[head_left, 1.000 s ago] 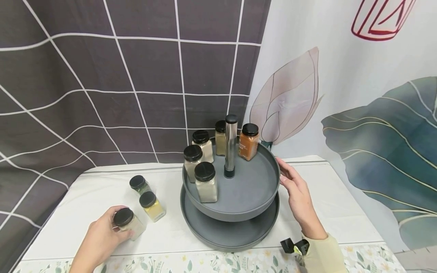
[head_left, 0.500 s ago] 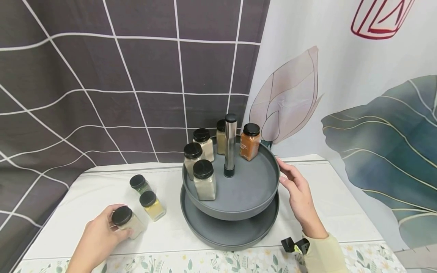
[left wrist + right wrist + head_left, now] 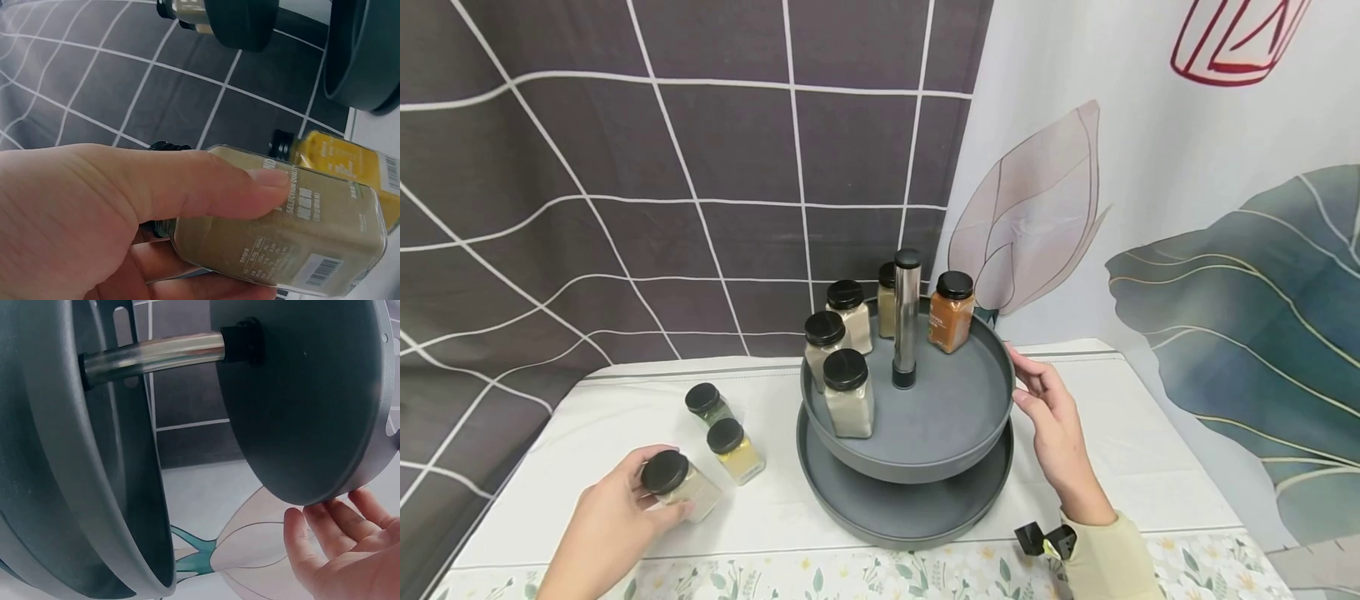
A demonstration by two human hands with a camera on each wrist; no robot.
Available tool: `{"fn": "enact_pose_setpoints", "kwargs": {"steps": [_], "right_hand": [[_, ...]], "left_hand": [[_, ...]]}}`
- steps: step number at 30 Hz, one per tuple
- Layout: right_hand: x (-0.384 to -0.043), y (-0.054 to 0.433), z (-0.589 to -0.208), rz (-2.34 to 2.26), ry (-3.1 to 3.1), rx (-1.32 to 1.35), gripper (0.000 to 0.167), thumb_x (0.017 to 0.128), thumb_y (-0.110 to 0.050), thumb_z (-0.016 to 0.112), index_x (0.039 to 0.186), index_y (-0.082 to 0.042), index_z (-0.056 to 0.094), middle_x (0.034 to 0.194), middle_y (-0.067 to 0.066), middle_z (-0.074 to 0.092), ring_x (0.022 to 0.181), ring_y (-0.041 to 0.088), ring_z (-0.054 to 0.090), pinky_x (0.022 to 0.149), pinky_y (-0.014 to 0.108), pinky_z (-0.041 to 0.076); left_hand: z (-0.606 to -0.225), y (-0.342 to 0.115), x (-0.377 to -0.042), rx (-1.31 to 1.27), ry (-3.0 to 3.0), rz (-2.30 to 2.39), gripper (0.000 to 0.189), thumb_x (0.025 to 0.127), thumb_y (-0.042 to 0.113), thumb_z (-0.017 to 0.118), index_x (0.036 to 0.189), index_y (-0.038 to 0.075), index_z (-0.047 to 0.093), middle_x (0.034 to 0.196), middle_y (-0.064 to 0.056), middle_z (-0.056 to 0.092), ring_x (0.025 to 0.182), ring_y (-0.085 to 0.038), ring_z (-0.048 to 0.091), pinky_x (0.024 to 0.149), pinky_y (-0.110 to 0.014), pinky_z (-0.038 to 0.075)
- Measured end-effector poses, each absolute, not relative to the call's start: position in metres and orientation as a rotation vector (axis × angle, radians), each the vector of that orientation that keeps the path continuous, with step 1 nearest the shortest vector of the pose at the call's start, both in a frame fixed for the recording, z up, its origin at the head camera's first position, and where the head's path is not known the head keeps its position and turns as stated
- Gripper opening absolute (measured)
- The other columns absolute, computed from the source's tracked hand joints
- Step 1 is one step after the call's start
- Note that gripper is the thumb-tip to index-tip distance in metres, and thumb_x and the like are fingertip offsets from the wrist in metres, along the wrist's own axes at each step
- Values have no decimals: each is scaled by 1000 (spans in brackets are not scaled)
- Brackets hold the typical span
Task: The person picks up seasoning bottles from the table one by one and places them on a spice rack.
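My left hand (image 3: 613, 512) grips a square glass spice jar (image 3: 281, 231) with a black lid and beige powder, tilted just over the white tabletop. In the left wrist view the thumb presses on its labelled side. Beside it are a yellow-powder jar (image 3: 739, 457) and a green-herb jar (image 3: 707, 404). My right hand (image 3: 1054, 429) touches the right rim of the upper tray (image 3: 940, 425) of a grey two-tier spice rack; its fingertips (image 3: 325, 515) meet the rim from outside. On that tray stand several jars, including an orange jar (image 3: 951, 315) and a pale jar (image 3: 848, 396).
A metal post (image 3: 906, 317) rises through the upper tray. Below lies the lower tray (image 3: 910, 525). A dark grid-patterned curtain (image 3: 722, 167) hangs close behind the table. Floral cloth (image 3: 820, 575) runs along the front edge, and a small black clip (image 3: 1045, 542) sits by the right sleeve.
The upper tray has turned slightly clockwise: its left jars shifted back, the orange jar to the right. My left hand has drawn slightly left with the beige jar.
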State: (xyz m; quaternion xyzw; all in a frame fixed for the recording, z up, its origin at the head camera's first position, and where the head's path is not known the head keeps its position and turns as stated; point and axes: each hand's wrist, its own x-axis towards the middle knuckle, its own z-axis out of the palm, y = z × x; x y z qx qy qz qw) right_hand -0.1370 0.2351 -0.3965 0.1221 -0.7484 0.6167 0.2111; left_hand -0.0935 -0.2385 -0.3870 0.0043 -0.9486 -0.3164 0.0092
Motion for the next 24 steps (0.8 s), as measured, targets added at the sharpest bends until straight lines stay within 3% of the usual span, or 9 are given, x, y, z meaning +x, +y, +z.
{"fn": "enact_pose_setpoints", "kwargs": {"steps": [6,13,20,24], "right_hand": [[-138,235,-396,1731,-2105,309,50,99,8,37,148,6,38,151,25,43,134,5,46,109,16,36],[-136,235,-394,1666,-2159,314,53,99,6,39,152,2,37,154,21,41,135,1,42,106,11,35],[-135,233,-394,1641,-2137,385,53,96,10,38,149,4,42,150,20,43,135,8,42,100,14,44],[-134,233,-394,1649,-2134,404,54,96,11,38,149,4,42,151,20,42,136,11,42,103,14,41]], "left_hand": [[-382,-237,-88,4,-2912,-989,70,72,25,91,130,6,57,114,-17,71,96,-36,72,75,-35,61],[-377,-235,-85,11,-2875,-1012,68,70,25,93,127,8,59,111,-17,72,95,-35,73,72,-26,60],[-372,-231,-83,16,-2843,-955,67,69,29,93,126,14,61,110,-10,74,87,-22,74,71,-17,55],[-369,-230,-81,7,-2830,-951,68,69,31,93,127,15,61,110,-8,74,86,-20,74,70,-16,54]]}}
